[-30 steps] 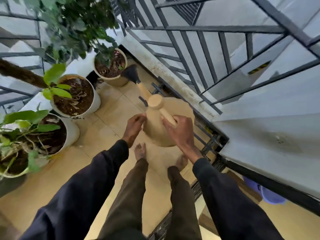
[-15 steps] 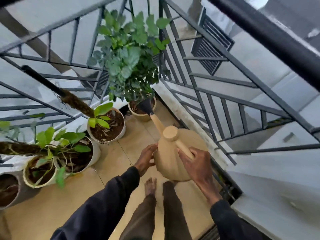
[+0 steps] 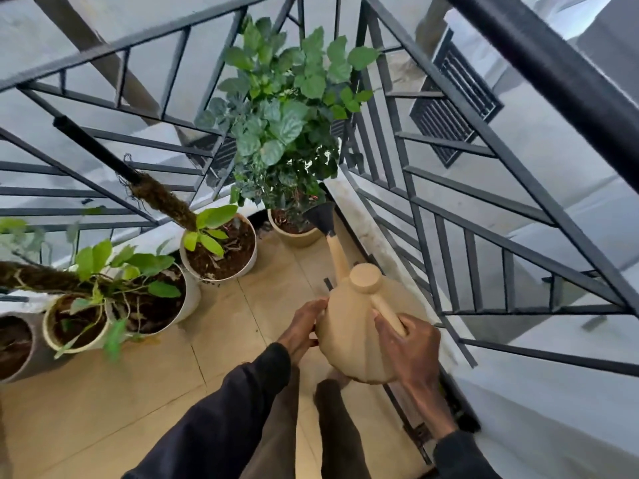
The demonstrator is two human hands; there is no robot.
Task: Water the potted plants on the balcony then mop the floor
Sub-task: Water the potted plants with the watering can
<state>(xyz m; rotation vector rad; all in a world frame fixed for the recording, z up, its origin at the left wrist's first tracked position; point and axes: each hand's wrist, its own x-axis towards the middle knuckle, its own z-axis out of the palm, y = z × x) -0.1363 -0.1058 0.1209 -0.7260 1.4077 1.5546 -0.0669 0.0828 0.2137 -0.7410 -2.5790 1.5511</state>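
While the person stands barefoot in the balcony corner, the right hand [image 3: 409, 344] is wrapped tight round the handle of the tan watering can [image 3: 356, 326], and the left hand [image 3: 304, 324] presses open against its side. The can hangs above the tiled floor [image 3: 103, 392], its black rose [image 3: 321, 216] just at the rim of the corner pot [image 3: 297, 235]. Rigid plastic, probably heavy with water, so handle plus a steadying palm seems wise

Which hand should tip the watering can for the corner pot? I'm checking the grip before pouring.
Right. The right hand grips the handle of the watering can, its rose already over the corner pot; the left hand only steadies the side.
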